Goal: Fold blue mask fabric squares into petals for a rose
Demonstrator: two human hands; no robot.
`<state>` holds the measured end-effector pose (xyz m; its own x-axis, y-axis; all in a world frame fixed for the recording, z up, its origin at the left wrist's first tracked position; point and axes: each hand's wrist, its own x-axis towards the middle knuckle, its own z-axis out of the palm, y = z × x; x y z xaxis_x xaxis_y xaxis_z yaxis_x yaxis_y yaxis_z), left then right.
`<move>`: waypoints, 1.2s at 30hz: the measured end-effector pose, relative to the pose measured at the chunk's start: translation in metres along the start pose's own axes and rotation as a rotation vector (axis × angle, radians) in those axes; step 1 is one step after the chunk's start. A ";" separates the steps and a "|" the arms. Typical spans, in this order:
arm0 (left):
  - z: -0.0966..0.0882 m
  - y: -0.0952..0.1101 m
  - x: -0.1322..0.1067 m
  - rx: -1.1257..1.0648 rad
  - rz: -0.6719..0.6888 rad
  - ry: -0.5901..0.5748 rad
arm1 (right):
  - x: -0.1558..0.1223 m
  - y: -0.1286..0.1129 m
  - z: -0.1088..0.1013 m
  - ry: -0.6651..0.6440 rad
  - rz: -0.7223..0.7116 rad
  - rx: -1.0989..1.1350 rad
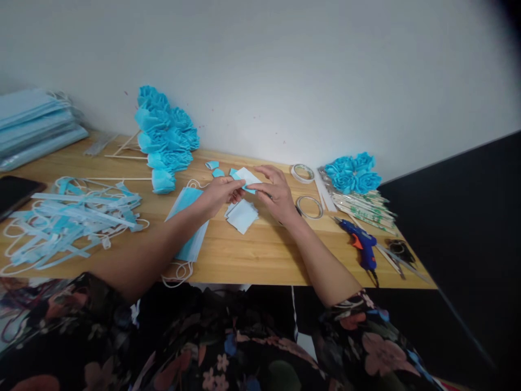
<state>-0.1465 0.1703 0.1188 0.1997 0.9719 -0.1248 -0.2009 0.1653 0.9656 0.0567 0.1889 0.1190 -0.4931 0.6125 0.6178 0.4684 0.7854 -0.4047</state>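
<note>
A small square of white and blue mask fabric (247,177) is between my hands, above the middle of the table. My left hand (223,194) pinches its left edge between thumb and fingers. At its right side, the thumb and fingers of my right hand (277,193) close on the lower edge, with the index finger arched above. Just below lies a stack of pale cut squares (243,216). Small blue petal-shaped pieces (217,172) rest behind my left hand. A whole blue face mask (189,203) lies under my left forearm, its ear loops spread out.
Mask strips and loops (81,217) are heaped at left near a dark phone (16,193) and stacked masks (36,125). Blue fabric flowers (165,133) on sticks stand behind. Right are tape rolls (310,207), more flowers (353,172), a blue glue gun (364,244) and scissors (401,260).
</note>
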 end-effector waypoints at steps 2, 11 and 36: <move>-0.001 -0.001 0.000 0.032 0.023 -0.015 | 0.000 0.000 0.000 0.007 0.021 0.006; -0.002 -0.003 0.001 0.078 0.106 0.063 | 0.000 -0.003 0.001 0.029 0.015 0.052; 0.003 0.001 -0.002 -0.109 0.019 -0.022 | 0.000 0.002 0.005 0.010 -0.117 -0.030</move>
<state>-0.1447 0.1683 0.1208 0.2156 0.9713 -0.1006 -0.3077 0.1654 0.9370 0.0540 0.1905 0.1149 -0.5382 0.5153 0.6669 0.4295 0.8485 -0.3090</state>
